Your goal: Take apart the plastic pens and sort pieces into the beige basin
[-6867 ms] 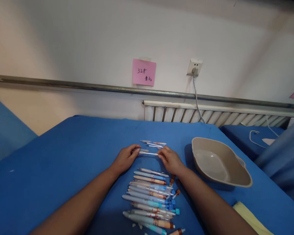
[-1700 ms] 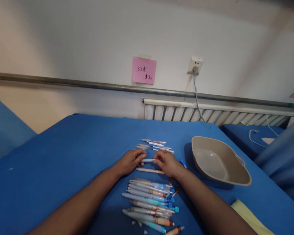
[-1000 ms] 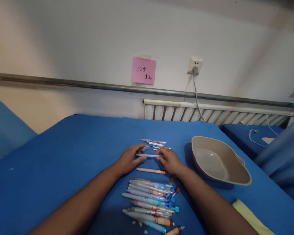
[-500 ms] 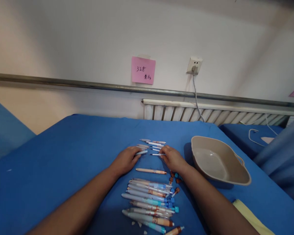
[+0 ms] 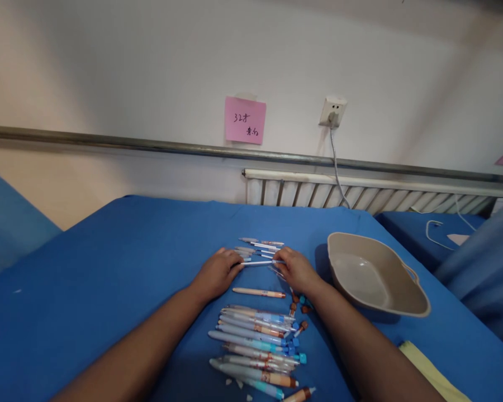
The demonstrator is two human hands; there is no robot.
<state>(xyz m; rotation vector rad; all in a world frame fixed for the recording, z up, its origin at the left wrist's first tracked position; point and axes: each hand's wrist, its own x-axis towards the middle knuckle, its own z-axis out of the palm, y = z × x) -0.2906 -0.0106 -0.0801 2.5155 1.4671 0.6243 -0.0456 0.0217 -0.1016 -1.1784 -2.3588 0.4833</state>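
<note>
Grip: L hand (image 5: 218,272) has thumb and fingers pinched on the near-left tip of a white pen refill (image 5: 256,263). R hand (image 5: 297,269) is likewise clamped at its other end; a bluish bit shows at those fingertips, and from my remote feed I can't tell if it's part of the refill or a barrel piece. Refill lies approx. level between the hands, just on this side of the loose grey barrel sections (image 5: 243,250), with the orange pen (image 5: 251,291) nearer the wearer.

Risks, my judgement: refill is thin, so a hard pull or twist could bend it or pop it out of one pinch. A wrist drop could knock the brown end pieces (image 5: 304,326) by the R forearm, or roll pens out of the row (image 5: 243,338). Parts lie close together, so mix-ups poss.

Vs. frame 0.5 s ago: there, L hand holds a pale-blue barrel section and R hand a dark-tipped refill, with a gap between; now one white refill bridges both. A thin piece (image 5: 276,272) now shows under R fingers. Orange pen, row and beige basin (image 5: 398,282): no change noted.
</note>
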